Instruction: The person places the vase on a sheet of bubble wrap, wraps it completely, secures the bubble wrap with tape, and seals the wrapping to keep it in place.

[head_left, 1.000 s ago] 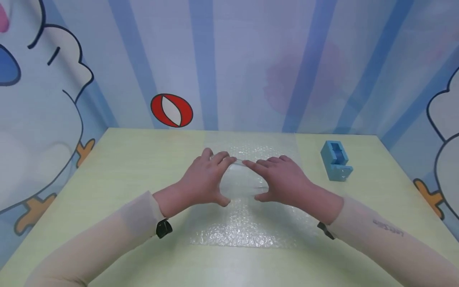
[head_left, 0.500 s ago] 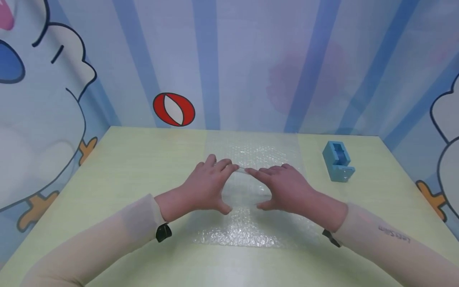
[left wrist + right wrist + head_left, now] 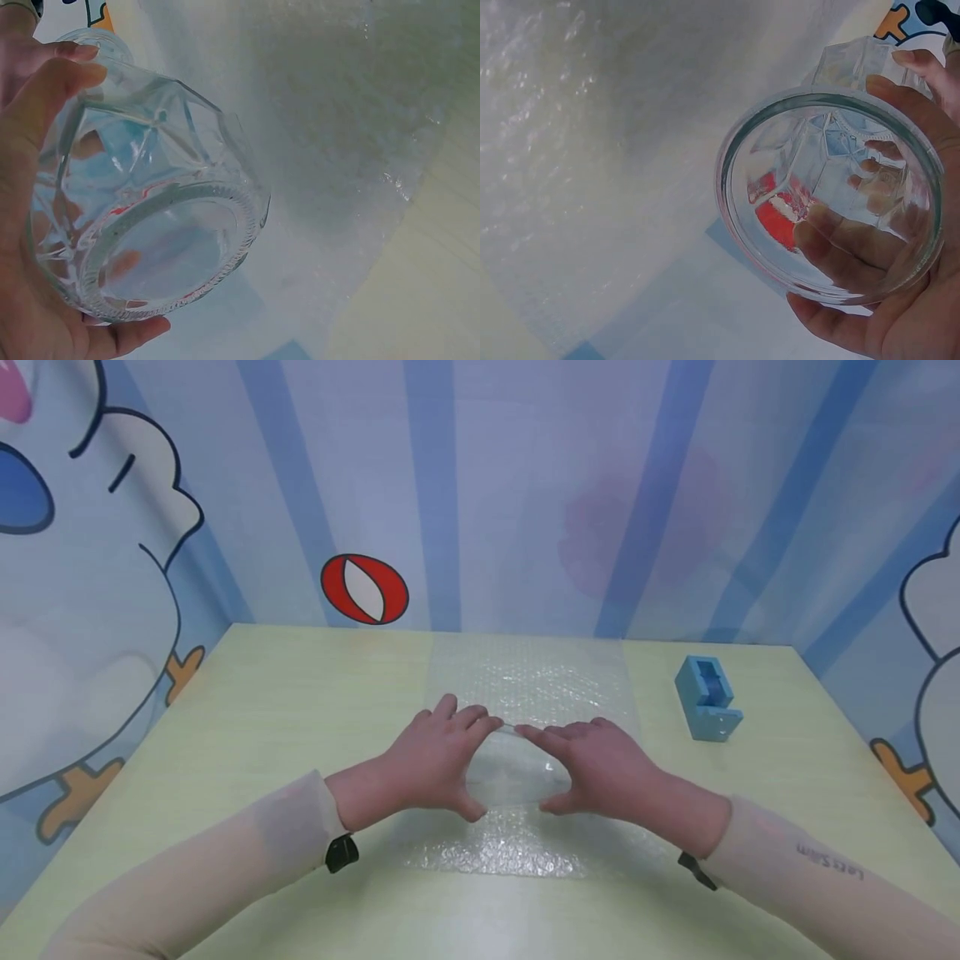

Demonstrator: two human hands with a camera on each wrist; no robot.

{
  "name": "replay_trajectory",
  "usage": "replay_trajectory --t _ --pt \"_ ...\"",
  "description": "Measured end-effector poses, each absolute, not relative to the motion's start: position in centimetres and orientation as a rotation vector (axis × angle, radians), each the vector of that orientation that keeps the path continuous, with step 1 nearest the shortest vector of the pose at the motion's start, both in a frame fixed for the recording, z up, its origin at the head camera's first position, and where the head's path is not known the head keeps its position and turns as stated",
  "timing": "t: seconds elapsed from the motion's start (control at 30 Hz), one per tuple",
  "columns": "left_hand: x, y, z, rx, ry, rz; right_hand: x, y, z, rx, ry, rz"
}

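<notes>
The clear faceted glass jar [image 3: 512, 768] lies on its side on the bubble wrap sheet [image 3: 525, 681], cradled between both hands: the left hand [image 3: 431, 758] has fingers curled round its ribbed base, the right hand [image 3: 600, 768] round its smooth round mouth. Judging by this, rolling it in the wrap is under way; the next move needs an even, gentle roll. A blue tape dispenser [image 3: 707, 697] stands well apart on the pale green table [image 3: 262, 710].

Head cam looks down over tabletop [image 3: 262, 710] from its near edge; both wrist cams sit close, sharing the glass jar [image 3: 150, 225].
</notes>
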State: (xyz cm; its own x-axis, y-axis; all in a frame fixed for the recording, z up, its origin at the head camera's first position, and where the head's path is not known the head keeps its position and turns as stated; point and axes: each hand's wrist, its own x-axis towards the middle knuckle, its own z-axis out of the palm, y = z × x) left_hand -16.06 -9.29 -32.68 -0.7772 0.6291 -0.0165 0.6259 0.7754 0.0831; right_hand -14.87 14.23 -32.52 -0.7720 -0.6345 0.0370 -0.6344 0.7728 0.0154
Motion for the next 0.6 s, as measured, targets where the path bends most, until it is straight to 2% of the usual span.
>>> replay_trajectory --t 0.6 --pt "-15.9 -9.1 -33.3 1.048 2.889 0.074 -14.6 14.6 -33.8 1.072 -2.908 0.061"
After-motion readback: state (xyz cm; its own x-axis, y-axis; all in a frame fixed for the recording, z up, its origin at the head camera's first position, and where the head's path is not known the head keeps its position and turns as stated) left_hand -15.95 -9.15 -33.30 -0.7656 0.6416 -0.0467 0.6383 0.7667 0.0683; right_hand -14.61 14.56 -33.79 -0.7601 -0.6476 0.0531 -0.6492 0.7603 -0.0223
